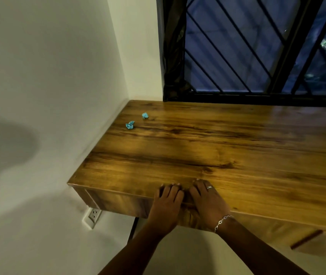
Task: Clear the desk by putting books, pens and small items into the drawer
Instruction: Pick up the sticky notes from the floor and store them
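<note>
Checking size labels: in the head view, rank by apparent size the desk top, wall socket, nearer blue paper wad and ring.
1. desk top
2. wall socket
3. nearer blue paper wad, which lies farther from the camera, so its true size against the socket is unsure
4. ring

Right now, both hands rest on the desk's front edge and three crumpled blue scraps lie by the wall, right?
Only two blue scraps, not three, in the head view. The left hand and right hand do rest on the front edge of the desk.
</note>
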The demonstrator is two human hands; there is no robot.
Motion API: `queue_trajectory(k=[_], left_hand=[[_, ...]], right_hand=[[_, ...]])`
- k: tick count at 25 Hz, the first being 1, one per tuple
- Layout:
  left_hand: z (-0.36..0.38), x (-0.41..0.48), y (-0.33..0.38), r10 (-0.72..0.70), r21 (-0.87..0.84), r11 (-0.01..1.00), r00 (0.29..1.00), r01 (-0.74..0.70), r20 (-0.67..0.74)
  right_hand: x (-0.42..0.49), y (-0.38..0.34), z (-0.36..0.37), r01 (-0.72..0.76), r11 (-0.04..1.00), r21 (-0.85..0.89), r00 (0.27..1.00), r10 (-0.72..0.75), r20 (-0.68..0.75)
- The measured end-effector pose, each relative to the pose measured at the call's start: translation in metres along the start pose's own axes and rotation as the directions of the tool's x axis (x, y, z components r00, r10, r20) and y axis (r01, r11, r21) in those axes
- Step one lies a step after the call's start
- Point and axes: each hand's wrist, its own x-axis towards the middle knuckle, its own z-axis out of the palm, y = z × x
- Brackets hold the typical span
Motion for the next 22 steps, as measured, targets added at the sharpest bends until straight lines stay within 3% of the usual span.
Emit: queue_trajectory(k=[5, 8, 9, 12, 14, 17, 20, 22], left_hand=[[-0.023, 0.006, -0.010, 0.073, -0.087, 0.994, 0.992, -0.064, 0.105], [-0.035, 0.021, -0.036, 0.094, -0.092, 0.992, 0.991, -0.086, 0.093], [-0.037, 0.027, -0.047, 0.074, -0.090, 0.994, 0.995, -0.067, 0.072], [-0.041, 0.048, -0.084, -0.020, -0.104, 0.994, 0.999, 0.024, 0.045], [-0.042, 0.064, -0.112, -0.094, -0.063, 0.993, 0.995, 0.096, 0.033], [-0.048, 0.098, -0.154, -0.285, -0.047, 0.956, 0.954, 0.290, 0.094], [-0.046, 0.132, -0.190, -0.340, 0.035, 0.940, 0.923, 0.340, 0.180], [-0.039, 0.150, -0.218, -0.361, 0.067, 0.932, 0.905, 0.355, 0.226]], right_hand=[[0.011, -0.004, -0.010, -0.094, 0.993, 0.078, 0.992, 0.086, 0.097], [0.033, -0.012, -0.031, -0.080, 0.996, -0.023, 0.986, 0.083, 0.148], [0.043, -0.012, -0.039, -0.089, 0.996, 0.026, 0.975, 0.082, 0.206], [0.078, -0.014, -0.040, -0.105, 0.973, 0.203, 0.989, 0.082, 0.121], [0.109, -0.012, -0.040, -0.056, 0.982, 0.182, 0.997, 0.047, 0.055], [0.161, -0.008, -0.035, 0.022, 0.982, 0.188, 0.969, -0.067, 0.239], [0.222, -0.003, -0.011, 0.016, 0.976, 0.219, 0.993, -0.040, 0.109], [0.260, -0.002, -0.008, 0.030, 0.982, 0.187, 0.992, -0.052, 0.114]])
